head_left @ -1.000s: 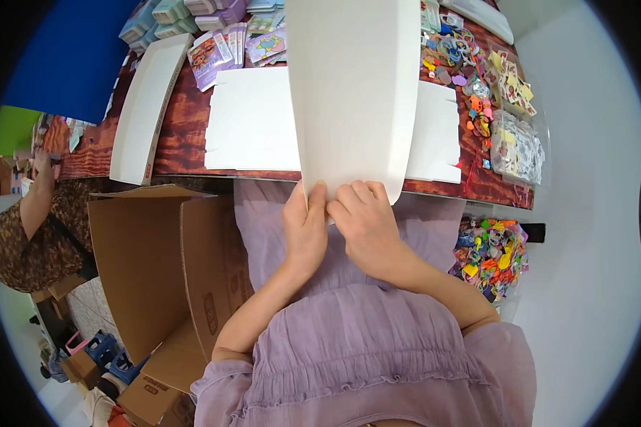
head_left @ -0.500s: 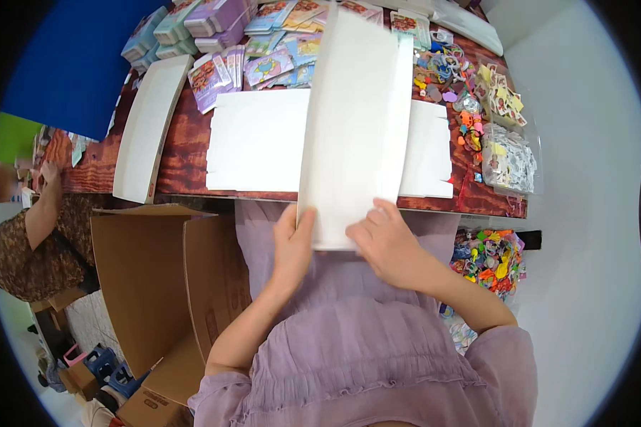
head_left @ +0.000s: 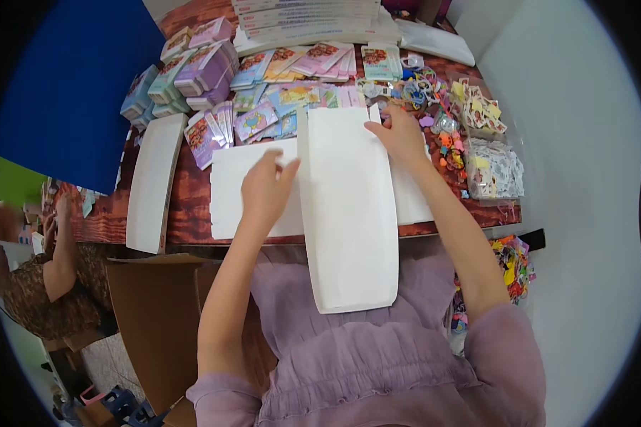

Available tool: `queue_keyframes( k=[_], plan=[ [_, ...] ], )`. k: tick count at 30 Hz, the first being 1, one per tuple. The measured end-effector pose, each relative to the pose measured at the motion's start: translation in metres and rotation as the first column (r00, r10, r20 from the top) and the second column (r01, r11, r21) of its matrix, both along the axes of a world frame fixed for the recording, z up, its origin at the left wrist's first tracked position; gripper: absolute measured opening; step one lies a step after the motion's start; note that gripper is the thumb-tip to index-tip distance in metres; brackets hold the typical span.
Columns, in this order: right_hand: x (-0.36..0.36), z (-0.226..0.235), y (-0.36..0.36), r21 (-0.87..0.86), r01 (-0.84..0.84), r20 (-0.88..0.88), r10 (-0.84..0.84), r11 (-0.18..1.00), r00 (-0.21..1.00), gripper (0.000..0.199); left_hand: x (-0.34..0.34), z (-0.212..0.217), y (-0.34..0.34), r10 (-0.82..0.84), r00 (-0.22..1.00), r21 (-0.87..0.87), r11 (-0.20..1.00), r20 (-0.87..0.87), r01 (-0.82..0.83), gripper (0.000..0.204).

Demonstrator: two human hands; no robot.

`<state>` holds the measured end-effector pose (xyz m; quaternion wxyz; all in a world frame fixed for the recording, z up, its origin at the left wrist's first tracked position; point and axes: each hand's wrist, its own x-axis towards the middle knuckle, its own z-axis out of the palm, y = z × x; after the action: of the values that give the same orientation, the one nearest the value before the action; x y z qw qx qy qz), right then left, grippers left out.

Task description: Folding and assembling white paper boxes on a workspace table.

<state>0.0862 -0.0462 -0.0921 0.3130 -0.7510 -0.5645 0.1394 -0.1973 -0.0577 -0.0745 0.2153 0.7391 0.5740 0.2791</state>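
Note:
A long white cardboard tray (head_left: pixel 349 206) lies lengthwise in front of me, its near end overhanging the table edge above my lap. At its far right corner my right hand (head_left: pixel 400 136) is closed on the raised white side, thumb and fingers at the corner flap. My left hand (head_left: pixel 267 186) hovers by the tray's left side, thumb and fingers apart, holding nothing. Beneath the tray is a flat white cardboard blank (head_left: pixel 253 192), its middle hidden. Another long white tray (head_left: pixel 152 181) lies to the left.
Behind are card packs (head_left: pixel 320 60), stacked purple packs (head_left: pixel 206 67) and stacked white boxes (head_left: pixel 310 21). Small colourful trinkets (head_left: pixel 449 142) and a clear tray of stickers (head_left: pixel 495 171) lie right. An open brown carton (head_left: pixel 153 306) stands below left; a person (head_left: pixel 57 277) works beyond it.
The tray has come down from a raised, tilted position to lie flatter and nearer me. Both hands have moved from its near end toward its far end; the left hand has let go.

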Motion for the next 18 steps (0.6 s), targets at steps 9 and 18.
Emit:
queue_keyframes(
  k=[9,18],
  plan=[
    [-0.011,-0.025,0.001,0.113,-0.038,-0.097,0.049,0.993,0.994,0.019,0.046,-0.042,0.061,-0.078,0.951,0.082,0.995,0.299,0.056,0.014],
    [-0.032,-0.020,-0.014,0.355,0.006,-0.039,0.008,0.935,0.999,0.011,0.037,-0.036,0.046,-0.147,0.971,0.115,0.985,0.190,0.127,0.017]
  ],
)
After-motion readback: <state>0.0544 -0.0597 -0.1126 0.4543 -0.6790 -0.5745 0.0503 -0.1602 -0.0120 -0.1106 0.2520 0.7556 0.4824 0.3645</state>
